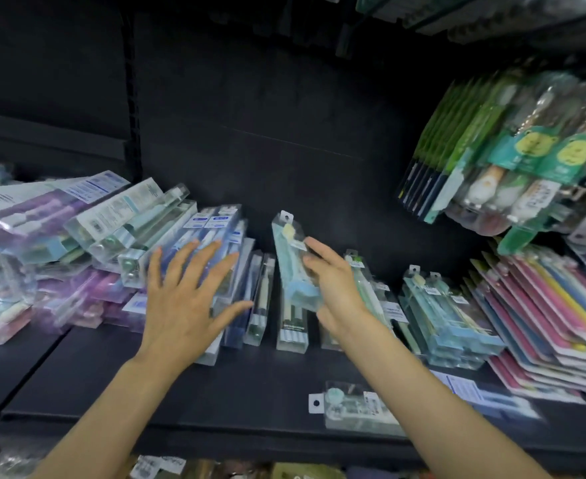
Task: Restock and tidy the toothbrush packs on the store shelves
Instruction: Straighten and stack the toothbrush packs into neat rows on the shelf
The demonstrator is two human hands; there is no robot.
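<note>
My right hand (333,288) grips a clear toothbrush pack with a light blue brush (289,257), held tilted above the black shelf (187,385) at centre. My left hand (184,299) is spread flat, fingers apart, against a leaning row of blue toothbrush packs (220,233). Two more clear packs (293,326) stand just below the held one. A stack of light blue packs (447,316) lies right of my right hand. A single pack (357,406) lies flat near the shelf's front edge.
Purple and pink packs (53,271) are heaped at the left. Pink and yellow carded brushes (544,323) are stacked at the right. Green packs (512,153) hang on pegs at the upper right. The dark back panel (267,133) rises behind the shelf.
</note>
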